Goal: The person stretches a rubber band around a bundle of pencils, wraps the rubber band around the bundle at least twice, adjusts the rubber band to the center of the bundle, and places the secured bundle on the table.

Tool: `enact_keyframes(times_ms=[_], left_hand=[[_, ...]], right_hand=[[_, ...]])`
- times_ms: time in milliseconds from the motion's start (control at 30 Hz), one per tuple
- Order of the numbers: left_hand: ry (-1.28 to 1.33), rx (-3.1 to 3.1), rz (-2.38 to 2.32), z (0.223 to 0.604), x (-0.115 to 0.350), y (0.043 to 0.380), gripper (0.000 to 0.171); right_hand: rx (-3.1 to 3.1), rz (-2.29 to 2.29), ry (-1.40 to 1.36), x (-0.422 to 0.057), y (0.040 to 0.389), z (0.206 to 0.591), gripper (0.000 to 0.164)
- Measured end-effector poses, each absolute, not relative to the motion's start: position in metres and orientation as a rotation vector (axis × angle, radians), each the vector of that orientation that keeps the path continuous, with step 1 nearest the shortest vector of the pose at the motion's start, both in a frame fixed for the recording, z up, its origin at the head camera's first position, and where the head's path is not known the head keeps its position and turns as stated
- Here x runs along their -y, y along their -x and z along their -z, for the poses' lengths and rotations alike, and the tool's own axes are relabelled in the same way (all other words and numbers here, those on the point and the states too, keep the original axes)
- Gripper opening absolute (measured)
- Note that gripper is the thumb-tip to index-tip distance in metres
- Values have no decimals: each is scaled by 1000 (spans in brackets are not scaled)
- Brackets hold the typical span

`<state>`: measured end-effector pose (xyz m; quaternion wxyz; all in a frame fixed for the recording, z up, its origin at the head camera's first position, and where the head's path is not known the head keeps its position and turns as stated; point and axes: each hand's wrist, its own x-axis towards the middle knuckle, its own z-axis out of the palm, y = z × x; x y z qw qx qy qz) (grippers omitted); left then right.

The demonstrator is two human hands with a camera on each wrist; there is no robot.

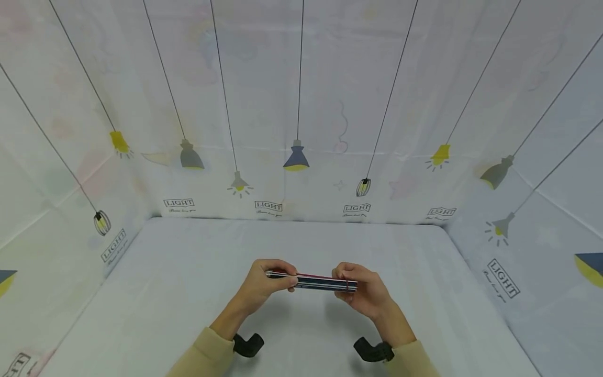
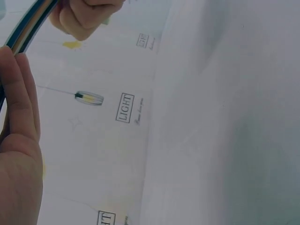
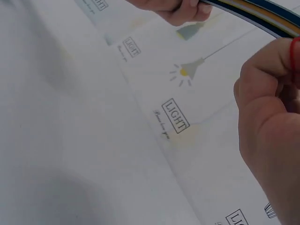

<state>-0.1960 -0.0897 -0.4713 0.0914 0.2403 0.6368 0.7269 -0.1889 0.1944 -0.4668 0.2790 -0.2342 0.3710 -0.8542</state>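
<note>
In the head view, a bundle of slim, dark, pale-striped sticks that look like pencils (image 1: 325, 283) is held level above the white table. My left hand (image 1: 268, 280) pinches its left part, thumb in front and fingers behind. At the other end, my right hand (image 1: 360, 288) holds a thin red rubber band (image 1: 347, 284) that crosses the bundle. The right wrist view shows the red band (image 3: 295, 61) over the curled fingers of the right hand (image 3: 267, 103). Blue, yellow and white lengths of the bundle (image 3: 262, 14) run between both hands there.
Beneath the hands spreads a white tabletop (image 1: 188, 262). White cloth walls (image 1: 330, 78) printed with hanging lamps enclose its back and sides. A black strap mount (image 1: 248, 345) sits on the left wrist, and another black mount (image 1: 372, 350) on the right.
</note>
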Motion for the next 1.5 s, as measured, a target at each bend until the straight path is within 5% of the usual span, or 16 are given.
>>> enact_keyframes(times_ms=[633,900,1500], left_hand=[[-699,-1979,-2140,475,90,197,16],[-693,-2005,-2155,475,94,198,16],[-584,-1959,-2197,478,89,193,21]], right_hand=[[-1892,2183,418,-210,175,452,14],[-2144,2003,577,-220,166,446,25],[-2274,2004,396,-205,159,445,34]])
